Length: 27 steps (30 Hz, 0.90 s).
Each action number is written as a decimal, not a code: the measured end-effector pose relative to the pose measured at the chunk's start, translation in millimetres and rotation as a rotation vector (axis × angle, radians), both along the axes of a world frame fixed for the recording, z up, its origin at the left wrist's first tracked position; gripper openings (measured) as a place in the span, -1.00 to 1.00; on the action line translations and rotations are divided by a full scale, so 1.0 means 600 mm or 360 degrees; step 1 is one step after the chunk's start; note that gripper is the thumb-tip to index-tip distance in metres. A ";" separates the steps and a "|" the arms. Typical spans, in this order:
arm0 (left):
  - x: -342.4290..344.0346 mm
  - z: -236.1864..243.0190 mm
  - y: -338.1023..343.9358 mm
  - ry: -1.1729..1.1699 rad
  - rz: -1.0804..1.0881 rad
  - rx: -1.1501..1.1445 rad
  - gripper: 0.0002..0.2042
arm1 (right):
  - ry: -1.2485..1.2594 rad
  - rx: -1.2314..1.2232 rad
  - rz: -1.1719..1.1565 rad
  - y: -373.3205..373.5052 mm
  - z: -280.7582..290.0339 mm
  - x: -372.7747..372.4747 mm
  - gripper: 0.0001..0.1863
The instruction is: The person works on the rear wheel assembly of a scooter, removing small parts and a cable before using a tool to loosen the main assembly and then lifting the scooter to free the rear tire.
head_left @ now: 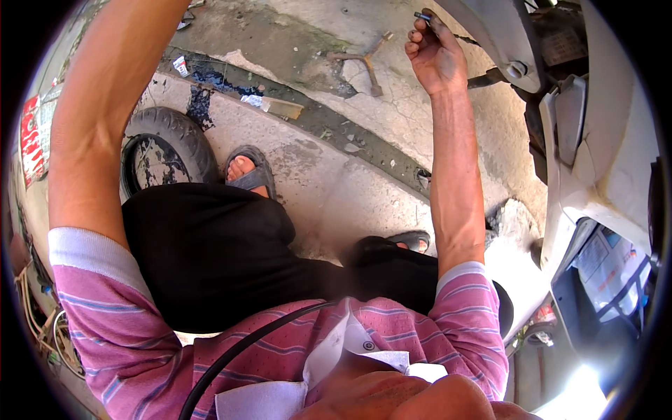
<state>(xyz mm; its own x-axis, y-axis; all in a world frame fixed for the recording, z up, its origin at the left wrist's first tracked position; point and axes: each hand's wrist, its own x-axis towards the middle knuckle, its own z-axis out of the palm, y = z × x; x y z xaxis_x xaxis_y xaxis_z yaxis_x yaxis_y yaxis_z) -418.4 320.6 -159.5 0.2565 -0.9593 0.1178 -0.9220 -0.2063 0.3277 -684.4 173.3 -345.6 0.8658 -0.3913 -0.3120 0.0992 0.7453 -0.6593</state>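
My right hand [439, 59] is raised at the top, right of the middle, palm up with its fingers curled and smudged dark. Between thumb and fingertips it pinches a short dark metal rod [422, 16], perhaps a bolt; its exact kind is too small to tell. Just beside this hand are the pale body panels [500, 42] of a scooter-like vehicle. My left forearm [126, 63] reaches up past the top edge, so the left hand is out of sight. A rusty three-armed wrench [367, 61] lies on the concrete, left of my right hand.
A worn black tyre [199, 143] lies by my sandalled foot [252, 171]. A dark, wet gutter [329, 115] crosses the ground, with paper scraps [255, 101] beside it. The vehicle's pale side [616, 140] fills the right. Red-and-white packaging [33, 140] and cords [31, 308] are at far left.
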 end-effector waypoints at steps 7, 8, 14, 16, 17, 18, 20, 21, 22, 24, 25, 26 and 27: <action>0.013 -0.048 -0.014 0.0106 -0.0038 -0.0003 -0.46 | -0.0220 -0.0057 -0.0208 -0.004 0.034 -0.013 -0.82; 0.022 -0.060 -0.012 0.0121 -0.0088 -0.0106 -0.45 | -0.0163 -0.0206 -0.0286 0.005 0.043 -0.010 -0.81; 0.011 -0.059 -0.014 0.0051 -0.0038 -0.0075 -0.43 | -0.0192 -0.0535 -0.0435 0.008 0.043 -0.023 -0.79; 0.013 -0.056 -0.002 0.0020 -0.0030 -0.0031 -0.43 | -0.0241 -0.0633 -0.0471 0.014 0.048 -0.027 -0.80; 0.014 -0.053 0.005 -0.0008 -0.0020 0.0011 -0.42 | -0.0218 -0.0763 -0.0434 0.016 0.050 -0.028 -0.80; 0.005 -0.039 0.011 -0.0011 -0.0026 0.0010 -0.42 | -0.0192 -0.0898 -0.0401 0.015 0.051 -0.032 -0.80; -0.027 -0.004 0.026 0.0084 0.0036 0.0277 -0.41 | -0.0129 -0.0964 -0.0380 0.009 0.049 -0.048 -0.79; -0.032 0.001 0.032 0.0078 0.0036 0.0279 -0.41 | -0.0079 -0.1018 -0.0343 0.010 0.048 -0.050 -0.78; -0.038 0.003 0.036 0.0052 0.0070 0.0336 -0.40 | -0.0083 -0.1017 -0.0347 0.009 0.048 -0.053 -0.78; -0.035 -0.003 0.043 0.0016 0.0106 0.0395 -0.39 | -0.0003 -0.1108 -0.0317 0.010 0.048 -0.054 -0.76; -0.026 -0.014 0.044 0.0041 0.0068 0.0301 -0.39 | -0.0011 -0.1106 -0.0321 0.010 0.049 -0.052 -0.76; -0.016 -0.022 0.044 0.0067 0.0029 0.0207 -0.40 | -0.0086 -0.1020 -0.0302 0.010 0.049 -0.050 -0.74; -0.013 -0.016 0.040 0.0062 0.0024 0.0208 -0.40 | -0.0156 -0.0935 -0.0285 0.011 0.053 -0.049 -0.73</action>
